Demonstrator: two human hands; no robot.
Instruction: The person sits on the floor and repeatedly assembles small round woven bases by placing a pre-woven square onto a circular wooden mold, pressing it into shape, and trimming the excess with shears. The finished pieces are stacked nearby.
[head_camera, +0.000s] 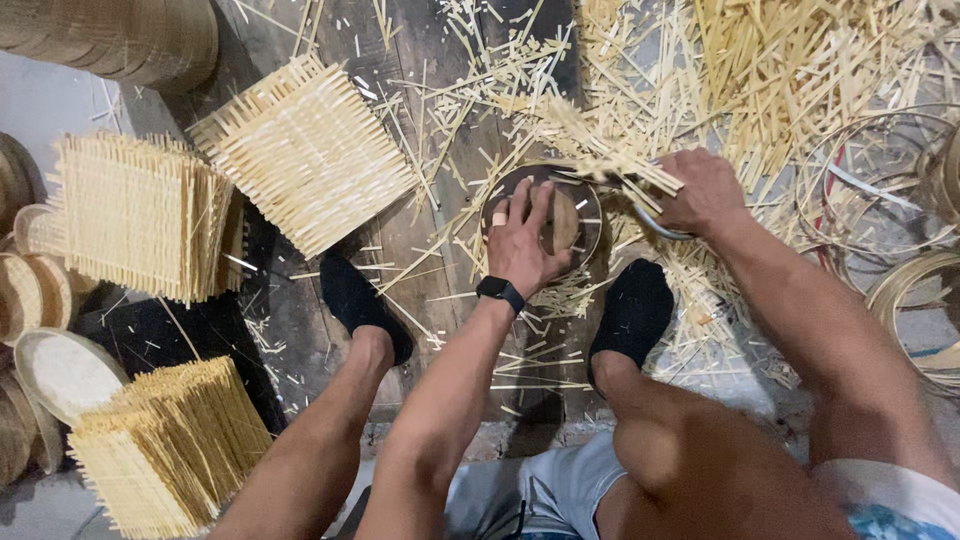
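A: Head view, stock by size. Largest item?

B: Loose heap of pale bamboo slivers (760, 70), spread over the dark wooden floor (420, 290) at upper right and trailing down around the feet.

A: Next?

B: Square woven bamboo mats. One lies flat (305, 150) at upper centre-left; a stack (140, 215) stands left of it; a second stack (165, 450) sits at lower left. Round baskets (40, 290) line the left edge.

A: Then?

B: Thin bamboo hoops (870, 180), several, at far right, near the right forearm.

A: The piece in hand?

B: Round dark disc in a bamboo ring (545, 210), between the two black-socked feet (632, 310), slivers lying across it.

A: Hands?

B: Left hand (522, 240) lies open, fingers spread, pressing flat on the disc; a black watch (500, 291) is on its wrist. Right hand (705, 190) is closed around a curved metal blade (655, 225) at the ring's right edge, touching a bunch of slivers.
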